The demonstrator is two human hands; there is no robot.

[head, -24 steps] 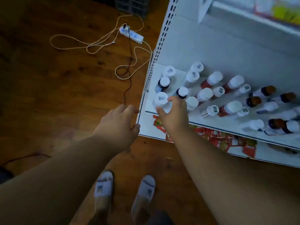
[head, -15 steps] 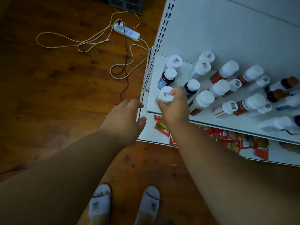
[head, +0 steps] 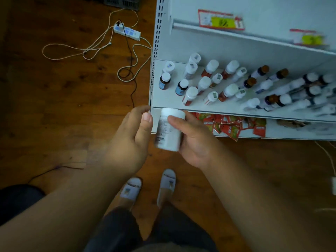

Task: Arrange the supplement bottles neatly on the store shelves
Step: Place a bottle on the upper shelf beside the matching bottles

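My right hand [head: 195, 142] grips a white supplement bottle [head: 169, 131], thumb across its label, held in the air just in front of the shelf's front left corner. My left hand [head: 131, 139] is close beside the bottle on its left, fingers loosely curled and thumb up; I cannot tell if it touches. The white shelf [head: 170, 100] carries several upright bottles: white-capped red ones [head: 190, 96], blue-labelled ones [head: 181, 87] at the left, and dark brown ones [head: 272, 100] further right, blurred.
Red sachets [head: 229, 125] lie on the lower shelf. An upper shelf edge carries price tags [head: 221, 20]. On the wooden floor to the left lie a power strip [head: 127, 31] and looped cables [head: 127, 73]. My slippered feet [head: 131, 190] stand below.
My right hand has lifted the white bottle off the shelf's front left corner and drawn it back towards me. My left hand has come in beside it. The view has tilted up.
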